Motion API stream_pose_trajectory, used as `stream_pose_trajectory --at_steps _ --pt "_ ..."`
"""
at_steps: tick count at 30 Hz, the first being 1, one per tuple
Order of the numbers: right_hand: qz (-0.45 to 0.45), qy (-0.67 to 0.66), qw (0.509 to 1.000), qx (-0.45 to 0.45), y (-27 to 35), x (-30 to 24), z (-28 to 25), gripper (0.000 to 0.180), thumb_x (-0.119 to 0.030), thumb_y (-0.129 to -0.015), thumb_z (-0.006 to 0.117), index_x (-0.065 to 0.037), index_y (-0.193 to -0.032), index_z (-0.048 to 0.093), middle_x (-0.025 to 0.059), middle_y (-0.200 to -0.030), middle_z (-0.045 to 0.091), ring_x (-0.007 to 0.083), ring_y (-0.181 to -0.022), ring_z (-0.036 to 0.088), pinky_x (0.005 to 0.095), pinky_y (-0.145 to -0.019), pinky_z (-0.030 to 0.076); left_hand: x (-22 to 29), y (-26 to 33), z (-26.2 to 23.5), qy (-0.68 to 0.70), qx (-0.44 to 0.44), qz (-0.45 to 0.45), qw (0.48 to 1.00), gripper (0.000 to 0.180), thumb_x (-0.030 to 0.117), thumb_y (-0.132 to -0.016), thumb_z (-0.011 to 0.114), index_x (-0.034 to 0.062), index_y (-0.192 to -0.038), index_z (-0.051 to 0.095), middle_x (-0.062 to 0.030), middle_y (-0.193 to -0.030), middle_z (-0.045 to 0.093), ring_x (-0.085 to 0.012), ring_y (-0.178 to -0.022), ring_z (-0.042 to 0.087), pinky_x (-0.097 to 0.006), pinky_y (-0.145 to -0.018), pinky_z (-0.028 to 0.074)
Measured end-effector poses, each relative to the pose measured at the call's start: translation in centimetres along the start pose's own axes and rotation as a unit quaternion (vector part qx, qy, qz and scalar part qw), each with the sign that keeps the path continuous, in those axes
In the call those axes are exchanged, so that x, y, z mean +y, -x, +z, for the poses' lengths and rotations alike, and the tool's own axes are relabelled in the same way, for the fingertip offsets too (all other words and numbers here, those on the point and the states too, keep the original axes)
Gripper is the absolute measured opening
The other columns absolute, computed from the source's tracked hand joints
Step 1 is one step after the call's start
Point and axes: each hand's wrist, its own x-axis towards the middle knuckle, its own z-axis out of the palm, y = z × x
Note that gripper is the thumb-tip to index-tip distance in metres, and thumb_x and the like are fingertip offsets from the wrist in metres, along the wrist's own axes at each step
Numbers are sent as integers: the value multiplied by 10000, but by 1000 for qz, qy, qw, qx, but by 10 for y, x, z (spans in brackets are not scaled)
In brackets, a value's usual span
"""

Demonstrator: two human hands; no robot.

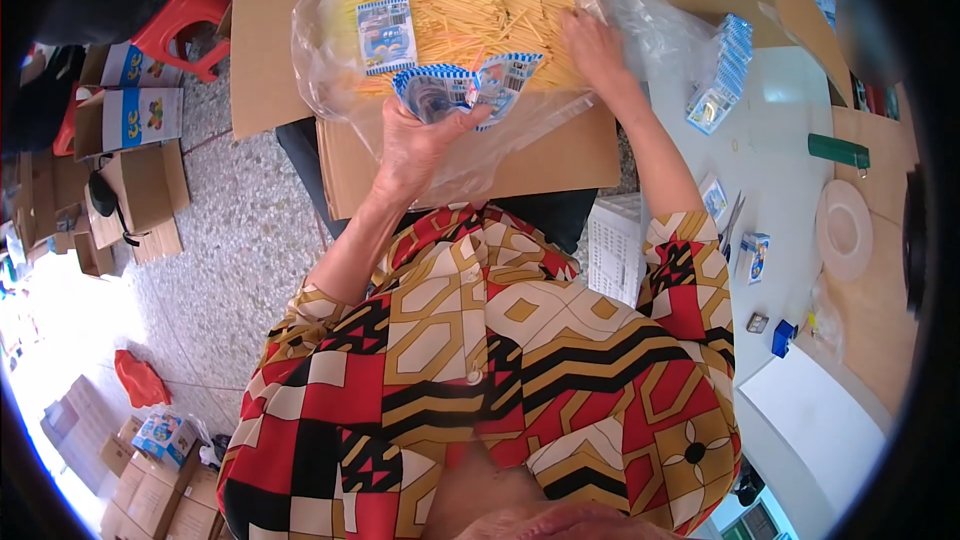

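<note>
My left hand is closed around several blue-and-white printed plastic packets, held over the near edge of an open cardboard box. Thin yellow sticks, with a few pinkish ones among them, fill the box inside a clear plastic liner. One flat printed packet lies on the sticks, just beyond the held ones. At the right side of the sticks is my right hand, its fingers bent down against them beside the liner. Whatever its fingertips pinch is hidden.
On the white table at the right lie a stack of packets, scissors, a small printed box and a green object. A red stool and open cartons stand on the floor at the left.
</note>
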Motion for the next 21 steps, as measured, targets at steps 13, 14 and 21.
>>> stream_pose_trajectory --at_steps 13,14,21 --pt "27 -24 999 -19 0 2 10 144 -15 -798 442 10 -939 464 231 -814 599 406 -783 590 479 -642 471 9 1 2 -21 -3 -19 1000 270 -22 -688 722 34 -937 634 -12 -873 659 -84 -780 604 -251 -728 494" --pt "29 -50 998 -17 2 4 10 157 -13 -789 454 11 -943 472 229 -831 597 413 -786 583 477 -650 468 8 0 1 -3 -8 -23 1000 291 -19 -686 727 37 -956 631 -16 -893 660 -88 -799 605 -253 -739 493" --pt "4 -131 990 52 6 9 9 202 -3 -720 522 4 -922 542 237 -798 585 416 -802 568 470 -689 455 5 -2 -2 18 -24 -39 999 392 -7 -688 735 43 -1056 609 -31 -988 650 -103 -853 605 -263 -772 487"
